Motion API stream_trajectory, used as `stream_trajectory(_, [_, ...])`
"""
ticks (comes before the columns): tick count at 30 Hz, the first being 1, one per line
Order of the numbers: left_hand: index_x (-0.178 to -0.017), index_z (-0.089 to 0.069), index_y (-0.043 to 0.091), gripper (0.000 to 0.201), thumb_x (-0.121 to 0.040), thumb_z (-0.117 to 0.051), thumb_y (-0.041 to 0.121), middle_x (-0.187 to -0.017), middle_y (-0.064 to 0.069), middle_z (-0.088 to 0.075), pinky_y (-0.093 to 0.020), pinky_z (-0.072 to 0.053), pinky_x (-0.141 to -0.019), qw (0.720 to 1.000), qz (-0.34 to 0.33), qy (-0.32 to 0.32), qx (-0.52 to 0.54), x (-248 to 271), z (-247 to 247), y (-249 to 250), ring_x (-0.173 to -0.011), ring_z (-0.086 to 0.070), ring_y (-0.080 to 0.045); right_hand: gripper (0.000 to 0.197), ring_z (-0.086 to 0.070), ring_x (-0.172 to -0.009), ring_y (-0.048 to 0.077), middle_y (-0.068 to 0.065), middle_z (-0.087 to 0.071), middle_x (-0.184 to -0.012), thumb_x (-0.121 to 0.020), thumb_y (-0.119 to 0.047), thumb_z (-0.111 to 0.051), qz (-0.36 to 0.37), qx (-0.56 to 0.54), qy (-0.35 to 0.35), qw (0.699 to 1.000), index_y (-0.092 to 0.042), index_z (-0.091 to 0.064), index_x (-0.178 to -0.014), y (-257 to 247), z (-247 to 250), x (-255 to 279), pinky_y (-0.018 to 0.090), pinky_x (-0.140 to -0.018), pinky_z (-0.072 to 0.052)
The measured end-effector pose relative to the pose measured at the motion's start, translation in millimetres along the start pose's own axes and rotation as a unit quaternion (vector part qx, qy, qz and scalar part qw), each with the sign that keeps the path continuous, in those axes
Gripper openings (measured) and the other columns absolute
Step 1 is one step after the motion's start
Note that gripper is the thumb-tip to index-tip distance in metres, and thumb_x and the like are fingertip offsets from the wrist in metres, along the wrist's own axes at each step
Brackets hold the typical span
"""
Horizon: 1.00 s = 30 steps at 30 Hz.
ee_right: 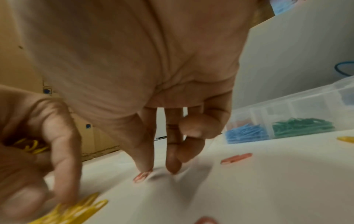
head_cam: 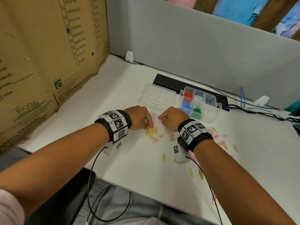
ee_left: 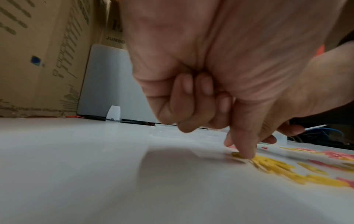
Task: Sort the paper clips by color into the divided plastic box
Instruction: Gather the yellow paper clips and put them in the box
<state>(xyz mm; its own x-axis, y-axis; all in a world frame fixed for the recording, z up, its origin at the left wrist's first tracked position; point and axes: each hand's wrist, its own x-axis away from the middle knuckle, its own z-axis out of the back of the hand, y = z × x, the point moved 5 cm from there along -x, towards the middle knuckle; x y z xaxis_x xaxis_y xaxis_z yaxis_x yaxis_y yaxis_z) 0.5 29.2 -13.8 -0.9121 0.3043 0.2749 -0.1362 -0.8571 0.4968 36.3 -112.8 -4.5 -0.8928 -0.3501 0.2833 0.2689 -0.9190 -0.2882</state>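
Observation:
A heap of yellow clips (head_cam: 151, 132) lies mid-table, and my left hand (head_cam: 150, 125) presses its index fingertip (ee_left: 246, 153) onto the heap's far end. The other left fingers are curled in; in the right wrist view they hold several yellow clips (ee_right: 28, 146). My right hand (head_cam: 160, 118) points straight fingers down at the table, index fingertip (ee_right: 145, 165) on a pink clip (ee_right: 142, 176). More pink and yellow clips (head_cam: 222, 140) are scattered to the right. The divided clear box (head_cam: 215, 109) stands behind, holding red, white, blue and green clips.
The box's open lid (head_cam: 156, 98) lies flat to its left. A cardboard wall (head_cam: 48, 62) stands on the left and a grey partition (head_cam: 194, 46) behind. A black strip (head_cam: 178, 83) and cables (head_cam: 259, 109) run along the back right.

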Motion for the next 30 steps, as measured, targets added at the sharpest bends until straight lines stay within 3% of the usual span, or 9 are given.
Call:
stream_trajectory(4, [-0.107,-0.068,0.031,0.032,-0.078,-0.079,0.025,-0.074,0.018,-0.044,-0.022,-0.038,-0.069,0.999,0.017,0.013,-0.023,1.3,8.3,-2.5,-0.072,-0.047,-0.007,0.022,-0.064,-0.102,0.023,0.005,-0.069,-0.113,-0.09,-0.024,-0.063,-0.053,-0.036,0.068,0.996,-0.015,-0.071,-0.108,8.6,4.4,1.4,0.033,-0.09,-0.054])
stream_trajectory(8, [-0.104,-0.07,0.029,0.033,-0.073,-0.082,0.03,-0.073,0.015,-0.051,-0.021,-0.038,-0.062,0.999,0.031,-0.024,-0.032,1.4,2.2,-4.5,-0.067,-0.05,-0.003,0.043,-0.064,-0.08,0.017,0.001,-0.064,-0.087,-0.072,-0.043,-0.082,-0.077,-0.069,-0.046,0.994,-0.012,-0.06,-0.091,-5.5,-16.9,17.9,0.03,-0.07,-0.057])
stream_trajectory(11, [-0.099,-0.074,0.026,0.023,-0.076,-0.079,0.028,-0.075,0.018,-0.056,-0.017,-0.04,-0.063,0.999,0.022,-0.021,-0.017,2.0,1.9,1.2,-0.07,-0.053,-0.002,0.063,-0.062,-0.101,0.019,0.0,-0.062,-0.109,-0.068,-0.045,-0.086,-0.048,-0.011,-0.046,0.998,-0.014,-0.059,-0.116,-23.8,-22.3,24.0,0.029,-0.081,-0.053])
stream_trajectory(14, [-0.09,-0.074,0.021,0.007,-0.085,-0.073,0.025,-0.07,0.013,-0.057,-0.016,-0.038,-0.056,0.996,0.042,0.051,0.06,6.6,22.2,-4.1,-0.064,-0.051,-0.004,0.053,-0.063,-0.105,0.022,0.003,-0.066,-0.115,-0.074,-0.034,-0.082,-0.021,0.012,-0.022,0.999,-0.011,-0.065,-0.119,-36.9,-26.2,19.8,0.03,-0.087,-0.053])
stream_trajectory(17, [-0.088,-0.072,0.016,0.011,-0.089,-0.07,0.026,-0.07,0.009,-0.056,-0.018,-0.038,-0.055,0.959,0.096,0.122,0.237,13.8,33.9,-20.1,-0.062,-0.048,-0.008,0.031,-0.065,-0.099,0.023,0.006,-0.068,-0.11,-0.081,-0.021,-0.075,-0.016,0.008,-0.008,1.0,-0.01,-0.07,-0.108,-42.5,-29.7,13.5,0.032,-0.087,-0.056])
stream_trajectory(21, [-0.08,-0.063,0.015,0.014,-0.09,-0.069,0.023,-0.062,0.0,-0.041,-0.018,-0.026,-0.042,0.879,0.173,0.107,0.431,23.1,13.2,-26.0,-0.045,-0.031,-0.011,0.022,-0.066,-0.088,0.022,0.006,-0.069,-0.096,-0.077,-0.017,-0.071,-0.034,-0.006,-0.008,0.999,-0.009,-0.068,-0.098,-44.8,-31.9,6.8,0.032,-0.078,-0.059])
stream_trajectory(23, [-0.077,-0.061,0.014,0.015,-0.09,-0.067,0.017,-0.062,-0.001,-0.041,-0.018,-0.023,-0.04,0.857,0.188,0.095,0.47,25.2,1.3,-24.8,-0.043,-0.03,-0.01,0.017,-0.065,-0.084,0.023,0.005,-0.066,-0.09,-0.076,-0.016,-0.07,-0.035,0.016,0.001,0.999,-0.01,-0.066,-0.092,-47.0,-30.8,8.5,0.029,-0.072,-0.057])
stream_trajectory(26, [-0.078,-0.06,0.013,0.015,-0.093,-0.061,0.014,-0.064,-0.003,-0.044,-0.019,-0.027,-0.04,0.851,0.209,0.089,0.473,29.3,-9.3,-21.1,-0.048,-0.034,-0.012,0.012,-0.065,-0.083,0.024,0.006,-0.065,-0.088,-0.076,-0.013,-0.069,-0.033,0.03,0.017,0.999,-0.011,-0.062,-0.085,-44.5,-27.6,12.6,0.027,-0.067,-0.052])
stream_trajectory(30, [-0.082,-0.06,0.007,0.021,-0.099,-0.053,0.016,-0.066,-0.005,-0.051,-0.021,-0.039,-0.045,0.817,0.238,0.104,0.515,35.8,-13.5,-15.7,-0.054,-0.047,-0.016,0.02,-0.066,-0.094,0.026,0.009,-0.068,-0.101,-0.078,-0.014,-0.071,-0.056,-0.019,0.02,0.998,-0.006,-0.068,-0.096,-26.6,-17.8,19.0,0.032,-0.078,-0.057])
